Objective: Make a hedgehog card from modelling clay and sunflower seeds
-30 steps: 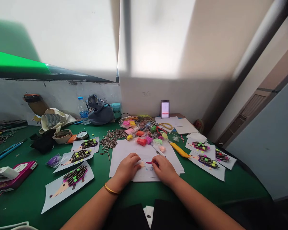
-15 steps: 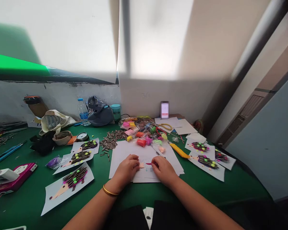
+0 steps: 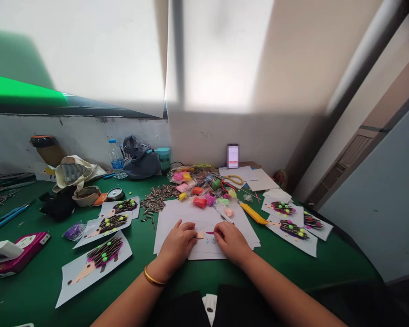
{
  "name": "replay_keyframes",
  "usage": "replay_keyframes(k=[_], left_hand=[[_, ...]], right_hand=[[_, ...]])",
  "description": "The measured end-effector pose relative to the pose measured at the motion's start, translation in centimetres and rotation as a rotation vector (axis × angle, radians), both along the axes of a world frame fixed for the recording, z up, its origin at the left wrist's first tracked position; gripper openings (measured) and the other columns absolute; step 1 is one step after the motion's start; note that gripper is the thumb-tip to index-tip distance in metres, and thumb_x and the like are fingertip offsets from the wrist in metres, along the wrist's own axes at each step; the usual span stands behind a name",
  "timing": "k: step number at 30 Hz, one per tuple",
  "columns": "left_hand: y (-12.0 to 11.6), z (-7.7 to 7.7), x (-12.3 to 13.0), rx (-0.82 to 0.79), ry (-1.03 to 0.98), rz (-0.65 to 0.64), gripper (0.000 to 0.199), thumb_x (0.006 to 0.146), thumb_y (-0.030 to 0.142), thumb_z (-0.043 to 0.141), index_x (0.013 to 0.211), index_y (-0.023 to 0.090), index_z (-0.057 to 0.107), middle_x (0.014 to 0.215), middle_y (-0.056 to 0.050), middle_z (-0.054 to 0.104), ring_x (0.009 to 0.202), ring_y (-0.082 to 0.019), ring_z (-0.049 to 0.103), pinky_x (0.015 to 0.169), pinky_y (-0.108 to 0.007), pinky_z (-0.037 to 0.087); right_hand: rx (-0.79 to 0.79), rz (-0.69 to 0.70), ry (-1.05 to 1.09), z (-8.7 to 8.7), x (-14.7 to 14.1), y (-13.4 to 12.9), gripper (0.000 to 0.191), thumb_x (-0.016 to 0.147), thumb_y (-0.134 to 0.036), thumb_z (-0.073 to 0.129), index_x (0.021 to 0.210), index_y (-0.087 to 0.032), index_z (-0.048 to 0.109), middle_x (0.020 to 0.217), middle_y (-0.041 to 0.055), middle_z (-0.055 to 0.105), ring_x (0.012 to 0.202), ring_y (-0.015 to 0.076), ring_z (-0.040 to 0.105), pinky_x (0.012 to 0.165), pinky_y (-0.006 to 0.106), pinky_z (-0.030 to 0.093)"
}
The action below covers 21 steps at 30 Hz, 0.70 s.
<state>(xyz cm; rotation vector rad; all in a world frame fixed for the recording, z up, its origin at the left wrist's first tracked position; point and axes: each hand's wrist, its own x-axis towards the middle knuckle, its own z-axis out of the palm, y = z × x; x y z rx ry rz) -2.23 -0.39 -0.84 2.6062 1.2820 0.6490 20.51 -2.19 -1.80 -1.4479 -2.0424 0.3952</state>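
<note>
1. Paper [image 3: 177,210] is laid on the bench [image 3: 293,277], between left-hand cards [image 3: 94,269] and right-hand cards [image 3: 292,229].
2. Seeds [image 3: 157,198] are heaped at its far left corner; packets [image 3: 200,202] are piled along its far edge.
3. The cutter [image 3: 254,213] is set between paper and right-hand cards.
4. The phone [image 3: 232,156] is stood behind the packets.

Left hand [image 3: 180,240] bare, slim gold bangle [image 3: 151,279] at the wrist; right hand [image 3: 231,240] bare. Black clothing [image 3: 236,304] below, white dark-spotted patch [image 3: 211,300] between.
</note>
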Motion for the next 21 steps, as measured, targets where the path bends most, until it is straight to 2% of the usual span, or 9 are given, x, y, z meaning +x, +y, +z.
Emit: replay_keyframes(k=[2,5,13,17,21], left_hand=[[0.1,0.1,0.2,-0.007,-0.011,0.019,0.015,0.084,0.015,0.067,0.096,0.021,0.073,0.114,-0.008,0.068,0.108,-0.023,0.064,0.113,-0.056,0.032],[0.2,0.1,0.7,-0.003,-0.027,0.051,0.006,0.085,0.018,0.067,0.083,0.02,0.073,0.109,-0.007,0.069,0.102,-0.023,0.065,0.112,-0.058,0.032],[0.7,-0.1,0.7,-0.012,-0.105,0.068,0.012,0.086,0.017,0.064,0.077,0.02,0.071,0.104,-0.005,0.069,0.1,-0.021,0.066,0.113,-0.053,0.034],[0.2,-0.1,0.0,0.023,0.017,-0.01,0.018,0.087,0.01,0.058,0.092,0.021,0.071,0.111,-0.006,0.069,0.106,-0.021,0.066,0.113,-0.055,0.032],[-1.3,-0.2,-0.3,0.238,0.187,-0.035,0.034,0.094,0.009,0.046,0.118,0.024,0.066,0.123,-0.012,0.066,0.107,-0.023,0.067,0.114,-0.061,0.026]], right_hand=[[0.002,-0.002,-0.002,-0.1,0.0,0.0,0.008,0.09,-0.016,0.052,0.085,-0.021,0.057,0.088,0.0035,0.062,0.084,0.0197,0.054,0.075,0.032,0.04],[0.004,-0.003,-0.003,-0.2,0.0,0.1,0.008,0.09,-0.017,0.052,0.085,-0.02,0.057,0.088,0.0036,0.062,0.084,0.0198,0.054,0.076,0.032,0.04],[-0.004,-0.004,0.002,0.1,0.0,-0.1,0.008,0.089,-0.016,0.052,0.085,-0.021,0.057,0.088,0.0033,0.062,0.084,0.0196,0.054,0.075,0.032,0.041],[-0.005,-0.003,0.0,0.1,0.0,-0.1,0.009,0.089,-0.016,0.052,0.084,-0.021,0.057,0.088,0.0032,0.063,0.084,0.0193,0.054,0.075,0.031,0.041],[0.008,0.001,-0.002,0.0,0.0,0.0,0.008,0.09,-0.016,0.053,0.085,-0.021,0.057,0.088,0.0028,0.063,0.085,0.0192,0.055,0.075,0.031,0.041]])
